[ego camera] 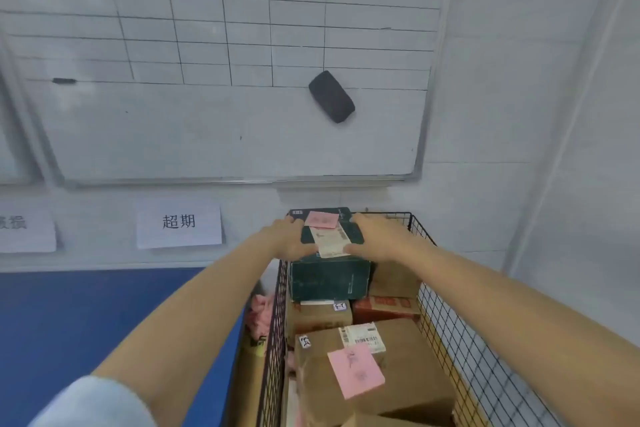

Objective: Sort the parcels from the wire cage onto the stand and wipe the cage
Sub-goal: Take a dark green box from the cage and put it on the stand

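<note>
The wire cage [446, 319] is black mesh; its parcels are a dark green box [329, 279] with a pink note [322, 219], brown cartons [398, 374], another pink note [356, 370]; the whiteboard [207, 121] is white, black-gridded; the floor [86, 315] blue.

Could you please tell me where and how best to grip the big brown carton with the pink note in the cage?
Come from straight above, as the wire cage walls it in. The brown carton lies flat and looks too broad for one hand, so grip its left and right faces once the left hand and right hand release the dark green box.
</note>
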`<state>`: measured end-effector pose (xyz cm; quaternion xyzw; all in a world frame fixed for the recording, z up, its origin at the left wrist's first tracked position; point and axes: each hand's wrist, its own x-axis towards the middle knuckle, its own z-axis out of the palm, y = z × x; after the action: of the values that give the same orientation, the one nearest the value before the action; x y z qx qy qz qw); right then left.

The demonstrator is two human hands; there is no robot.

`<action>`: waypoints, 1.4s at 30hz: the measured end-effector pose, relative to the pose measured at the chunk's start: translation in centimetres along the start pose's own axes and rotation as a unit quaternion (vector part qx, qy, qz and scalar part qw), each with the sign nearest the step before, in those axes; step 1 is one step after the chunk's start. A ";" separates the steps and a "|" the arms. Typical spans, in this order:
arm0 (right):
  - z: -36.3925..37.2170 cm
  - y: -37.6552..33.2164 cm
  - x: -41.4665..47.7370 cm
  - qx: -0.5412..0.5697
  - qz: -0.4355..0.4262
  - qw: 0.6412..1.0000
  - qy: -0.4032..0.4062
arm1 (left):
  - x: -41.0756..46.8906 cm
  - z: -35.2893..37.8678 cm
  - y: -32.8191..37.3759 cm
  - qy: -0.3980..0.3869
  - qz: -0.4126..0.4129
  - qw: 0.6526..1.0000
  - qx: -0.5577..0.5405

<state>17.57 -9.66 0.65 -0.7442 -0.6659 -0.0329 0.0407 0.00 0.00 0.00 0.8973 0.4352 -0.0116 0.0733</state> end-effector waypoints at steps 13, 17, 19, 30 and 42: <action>3.0 1.9 5.7 0.049 0.035 0.993 -0.102 | 6.2 2.3 -0.4 -0.091 -0.045 0.993 -0.066; 3.7 1.8 6.1 0.092 0.057 0.987 -0.121 | 6.8 2.5 -0.6 -0.094 -0.032 0.990 -0.104; 4.0 1.5 6.0 0.102 0.071 0.984 -0.126 | 7.2 2.9 -1.1 -0.093 -0.034 0.988 -0.122; 2.0 0.1 4.1 0.171 0.079 0.981 -0.051 | 4.0 1.4 -1.5 0.023 0.009 0.977 -0.214; 5.9 -0.5 -0.2 0.193 0.079 0.978 -0.025 | -0.3 5.6 -1.1 0.034 0.043 0.970 -0.238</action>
<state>17.02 -9.21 -5.25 -0.7731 -0.5996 0.1186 0.1695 -0.77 -0.33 -5.66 0.8718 0.3888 0.1257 0.2703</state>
